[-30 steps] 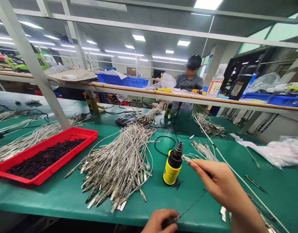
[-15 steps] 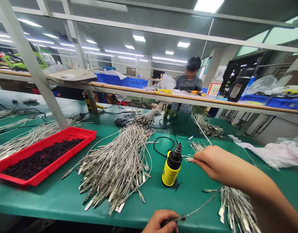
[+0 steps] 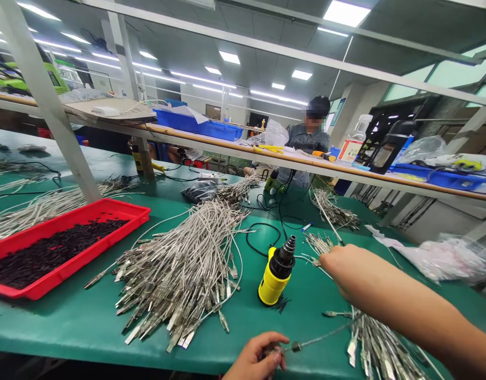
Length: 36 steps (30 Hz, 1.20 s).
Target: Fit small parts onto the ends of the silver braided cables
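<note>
My left hand (image 3: 262, 354), at the bottom centre, has its fingers curled round the end of a cable (image 3: 318, 336) that runs up to the right. My right hand (image 3: 340, 264) is closed on a cable to the right of a yellow heat gun (image 3: 271, 282), which stands with its black nozzle up. Left of the heat gun lies a big pile of grey cables (image 3: 187, 264) with metal connectors. A second bundle of cables (image 3: 380, 343) lies under my right forearm.
A red tray (image 3: 138, 214) of small black pieces lies at the left. Above the bench runs a shelf (image 3: 211, 142) with blue bins (image 3: 223, 130), a bottle (image 3: 352, 145) and tools. A slanted post (image 3: 64, 121) rises behind the tray. A person (image 3: 308, 134) sits opposite.
The view has shifted slightly, so the tray and the cable pile appear further left. My left hand's fingers have loosened a little round the cable end. My right hand has moved slightly right.
</note>
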{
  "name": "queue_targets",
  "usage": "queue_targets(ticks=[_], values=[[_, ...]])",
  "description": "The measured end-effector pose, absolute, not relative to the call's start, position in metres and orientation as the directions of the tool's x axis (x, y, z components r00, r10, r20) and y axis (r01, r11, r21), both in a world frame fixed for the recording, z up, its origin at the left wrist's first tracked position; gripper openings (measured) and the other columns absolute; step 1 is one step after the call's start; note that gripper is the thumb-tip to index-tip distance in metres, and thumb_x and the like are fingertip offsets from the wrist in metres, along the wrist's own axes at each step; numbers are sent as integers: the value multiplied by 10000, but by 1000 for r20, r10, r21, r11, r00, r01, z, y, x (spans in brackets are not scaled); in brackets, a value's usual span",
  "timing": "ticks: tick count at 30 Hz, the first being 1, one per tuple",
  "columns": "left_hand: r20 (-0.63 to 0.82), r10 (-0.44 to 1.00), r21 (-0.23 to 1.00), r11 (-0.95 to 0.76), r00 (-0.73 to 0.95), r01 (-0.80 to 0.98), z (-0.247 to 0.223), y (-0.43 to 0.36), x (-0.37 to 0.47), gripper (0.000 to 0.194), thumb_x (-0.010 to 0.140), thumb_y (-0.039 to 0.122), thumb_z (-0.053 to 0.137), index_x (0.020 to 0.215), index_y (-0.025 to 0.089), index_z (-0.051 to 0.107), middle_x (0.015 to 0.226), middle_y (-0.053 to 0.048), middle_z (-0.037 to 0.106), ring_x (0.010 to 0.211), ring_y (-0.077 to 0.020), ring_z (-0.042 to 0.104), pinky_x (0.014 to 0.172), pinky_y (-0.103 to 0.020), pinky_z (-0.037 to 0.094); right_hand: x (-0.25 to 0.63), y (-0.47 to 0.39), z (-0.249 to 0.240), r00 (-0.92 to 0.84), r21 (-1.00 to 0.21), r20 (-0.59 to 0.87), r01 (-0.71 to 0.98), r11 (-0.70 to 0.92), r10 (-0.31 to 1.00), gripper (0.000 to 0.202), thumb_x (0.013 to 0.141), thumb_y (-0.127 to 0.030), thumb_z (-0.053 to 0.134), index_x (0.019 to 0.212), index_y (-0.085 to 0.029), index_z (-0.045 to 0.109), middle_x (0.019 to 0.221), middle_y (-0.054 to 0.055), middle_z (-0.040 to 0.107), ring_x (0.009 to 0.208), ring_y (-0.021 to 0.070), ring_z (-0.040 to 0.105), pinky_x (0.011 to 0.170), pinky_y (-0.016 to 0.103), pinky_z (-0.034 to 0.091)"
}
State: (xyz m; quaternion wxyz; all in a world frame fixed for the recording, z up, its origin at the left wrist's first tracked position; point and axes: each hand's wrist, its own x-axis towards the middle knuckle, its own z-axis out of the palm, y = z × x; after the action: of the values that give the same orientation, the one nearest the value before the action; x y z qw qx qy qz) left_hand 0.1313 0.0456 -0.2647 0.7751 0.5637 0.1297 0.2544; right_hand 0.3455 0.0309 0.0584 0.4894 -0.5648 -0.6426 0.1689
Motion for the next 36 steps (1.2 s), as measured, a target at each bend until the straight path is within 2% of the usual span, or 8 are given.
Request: queue_targets(ticks=[2, 3, 5, 7, 10, 14, 19, 36], values=[[80, 545, 943, 229, 834, -240, -266, 45, 130, 608, 868, 623, 706, 1254, 155, 663, 848, -33, 694, 559, -62, 448, 537, -197, 358, 343, 26, 59, -130, -365, 503, 864, 347, 855, 410, 541, 172, 625, 610, -232, 622, 548, -22, 537, 460, 99, 331, 517, 320, 207], [69, 544, 948, 225, 836, -224, -267, 45, 130, 591, 872, 623, 700, 1227, 151, 672, 846, -35, 695, 558, -64, 455, 540, -201, 360, 341, 24, 62, -225, -148, 475, 933, 329, 851, 403, 569, 159, 608, 663, -233, 624, 584, -7, 558, 470, 115, 385, 516, 325, 230], [45, 551, 956, 219, 833, -196, -268, 44, 129, 576, 876, 635, 685, 1175, 143, 686, 843, -42, 701, 552, -68, 465, 541, -208, 362, 337, 23, 71, -280, 171, 352, 957, 233, 893, 397, 627, 135, 582, 786, -226, 629, 682, 27, 621, 529, 157, 514, 517, 328, 284], [33, 557, 958, 219, 830, -185, -266, 43, 129, 574, 876, 650, 674, 1134, 137, 692, 835, -49, 706, 553, -75, 472, 544, -216, 362, 334, 24, 79, -241, 408, 192, 901, 146, 951, 396, 689, 113, 557, 907, -210, 627, 780, 49, 664, 619, 196, 610, 529, 325, 340], [35, 567, 953, 229, 823, -199, -262, 43, 129, 572, 867, 655, 680, 1103, 134, 690, 815, -48, 699, 539, -75, 458, 543, -225, 358, 336, 24, 82, -202, 597, 92, 795, 109, 975, 378, 762, 76, 539, 1021, -187, 618, 843, 47, 669, 719, 225, 661, 564, 320, 418], [23, 555, 950, 247, 831, -191, -256, 43, 128, 559, 851, 648, 702, 1081, 138, 702, 800, -46, 688, 542, -79, 458, 540, -232, 354, 345, 23, 81, -299, 672, 32, 713, 201, 954, 345, 828, 42, 539, 1094, -157, 635, 945, 76, 680, 811, 232, 668, 652, 331, 499], [11, 578, 956, 234, 816, -179, -261, 41, 129, 625, 832, 682, 699, 1156, 147, 704, 806, -49, 685, 546, -86, 457, 533, -239, 356, 350, 23, 88, -390, 677, -14, 674, 296, 921, 339, 828, 29, 565, 1095, -163, 652, 999, 77, 672, 854, 238, 660, 687, 344, 522], [34, 571, 956, 221, 820, -194, -265, 41, 131, 617, 873, 648, 674, 1193, 121, 687, 784, -51, 685, 540, -85, 452, 534, -233, 355, 350, 33, 81, -367, 725, 52, 654, 217, 929, 350, 825, 35, 571, 1100, -173, 631, 927, 64, 628, 826, 240, 619, 630, 333, 449]])
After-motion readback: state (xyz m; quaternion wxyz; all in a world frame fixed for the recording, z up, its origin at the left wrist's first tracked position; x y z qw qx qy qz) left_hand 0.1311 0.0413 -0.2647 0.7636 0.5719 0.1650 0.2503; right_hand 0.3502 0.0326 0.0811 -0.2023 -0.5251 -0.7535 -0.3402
